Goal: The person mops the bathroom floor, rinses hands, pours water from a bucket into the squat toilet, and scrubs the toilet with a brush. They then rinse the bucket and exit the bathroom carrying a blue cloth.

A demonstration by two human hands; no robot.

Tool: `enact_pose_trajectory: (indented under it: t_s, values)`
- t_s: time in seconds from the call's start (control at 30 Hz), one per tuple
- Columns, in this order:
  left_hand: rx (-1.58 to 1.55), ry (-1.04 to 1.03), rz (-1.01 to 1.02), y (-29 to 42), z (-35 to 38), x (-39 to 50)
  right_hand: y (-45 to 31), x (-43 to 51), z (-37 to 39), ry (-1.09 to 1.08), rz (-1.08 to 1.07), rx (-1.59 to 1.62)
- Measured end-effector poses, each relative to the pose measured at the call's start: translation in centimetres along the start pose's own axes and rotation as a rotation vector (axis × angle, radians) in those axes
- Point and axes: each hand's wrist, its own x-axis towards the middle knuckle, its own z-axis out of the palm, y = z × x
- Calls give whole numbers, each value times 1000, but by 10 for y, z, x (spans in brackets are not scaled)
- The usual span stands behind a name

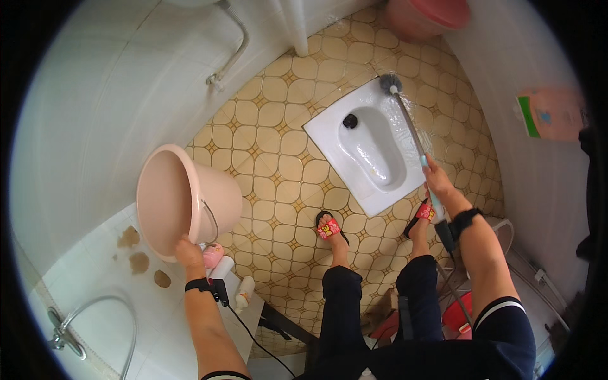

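Observation:
My right hand (437,179) grips the pale blue handle of a long toilet brush (409,116). Its grey bristle head (391,83) is at the far corner of a white squat toilet (324,127) set into the floor. With my left hand (188,254) I hold the rim of a large pale pink plastic bucket (219,194). The bucket is tipped, its mouth facing left, and no water shows inside the visible part. Its wire handle (213,221) hangs by the rim. Water glistens on the tiles along the toilet's right side.
A pink bottle (213,255) and white bottles (245,292) stand by my left forearm. A red bucket (422,19) sits in the far corner. A shower hose (134,327) hangs lower left, and a jug with a green label edge (553,114) is at the right wall. Black cables trail from my wrists.

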Motion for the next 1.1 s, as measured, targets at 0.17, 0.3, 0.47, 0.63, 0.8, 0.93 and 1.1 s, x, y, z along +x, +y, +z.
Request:
enact_pose_trajectory:
  t_s: [0.17,0.3,0.47,0.63,0.8,0.93,1.1]
  values:
    - [-137,-68,-163,-6,41,-6,-85,31,60,12,72,-20]
    - [-324,-143,-177,-5,60,19,-120,10,116,6,47,-130]
    - [-479,-240,-224,8,63,51,-167,-22,164,-256,-163,-313]
    - [-670,27,-82,0,51,24,-232,-6,192,-319,-366,-593]
    - [-598,146,168,-30,80,-70,-198,10,181,-292,-346,-868]
    - [-485,-228,192,-71,102,-190,-76,-67,101,-356,-38,-981]
    - [-577,-469,53,-91,100,-290,-18,-143,39,-349,12,-993]
